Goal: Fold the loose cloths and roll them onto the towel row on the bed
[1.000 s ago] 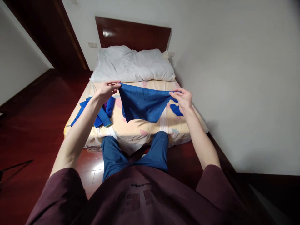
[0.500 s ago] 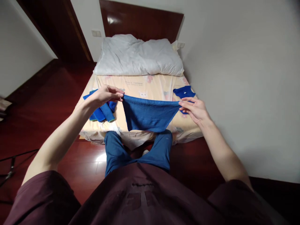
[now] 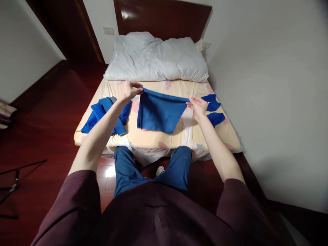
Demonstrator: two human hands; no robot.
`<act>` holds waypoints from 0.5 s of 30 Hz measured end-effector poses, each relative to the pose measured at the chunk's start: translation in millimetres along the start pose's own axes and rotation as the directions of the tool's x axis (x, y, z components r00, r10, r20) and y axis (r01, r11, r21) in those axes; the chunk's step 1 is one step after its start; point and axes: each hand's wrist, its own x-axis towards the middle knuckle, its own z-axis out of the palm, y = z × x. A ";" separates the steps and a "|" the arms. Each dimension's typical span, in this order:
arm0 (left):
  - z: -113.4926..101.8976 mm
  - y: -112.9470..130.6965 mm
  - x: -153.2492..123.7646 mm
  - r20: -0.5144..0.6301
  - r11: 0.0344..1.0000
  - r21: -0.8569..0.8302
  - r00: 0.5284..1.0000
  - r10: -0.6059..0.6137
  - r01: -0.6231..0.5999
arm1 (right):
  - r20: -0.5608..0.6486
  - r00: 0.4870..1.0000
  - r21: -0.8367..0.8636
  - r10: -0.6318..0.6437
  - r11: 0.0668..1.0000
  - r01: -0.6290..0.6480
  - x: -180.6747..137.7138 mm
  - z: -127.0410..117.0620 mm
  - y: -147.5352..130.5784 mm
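Note:
A blue cloth (image 3: 161,111), like a small towel, hangs stretched between my two hands over the bed. My left hand (image 3: 131,91) pinches its upper left corner. The upper right corner is pinched by my right hand (image 3: 198,106). Beneath and beside my left forearm lies a loose pile of blue cloths (image 3: 98,112), partly hidden by the arm. Past my right hand are more blue cloth pieces (image 3: 212,102), one with a small white spot; my hand covers part of them.
The bed (image 3: 143,140) has a yellow patterned sheet, with a white quilt (image 3: 159,58) heaped at the dark wooden headboard (image 3: 164,17). A wall (image 3: 276,102) rises close on the right. A black metal stand (image 3: 15,184) is on the floor at left.
Both hands have moved forward over the bed with the cloth and come closer together. The cloth now hangs farther from my legs, its right side lower than its left.

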 end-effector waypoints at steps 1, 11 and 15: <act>0.3 2.8 9.8 -0.033 0.997 0.024 0.997 0.074 -0.073 | -0.004 0.995 0.010 -0.097 0.995 0.097 10.1 1.0 1.3; 3.7 -89.2 -90.1 -0.076 0.937 0.302 0.975 0.208 -0.176 | 0.111 0.982 -0.206 -0.151 0.963 0.171 -43.3 -41.9 101.5; 26.8 -181.2 -176.7 -0.059 0.918 0.366 0.988 -0.141 0.153 | 0.129 0.969 -0.344 0.213 0.926 -0.157 -106.1 -48.9 185.5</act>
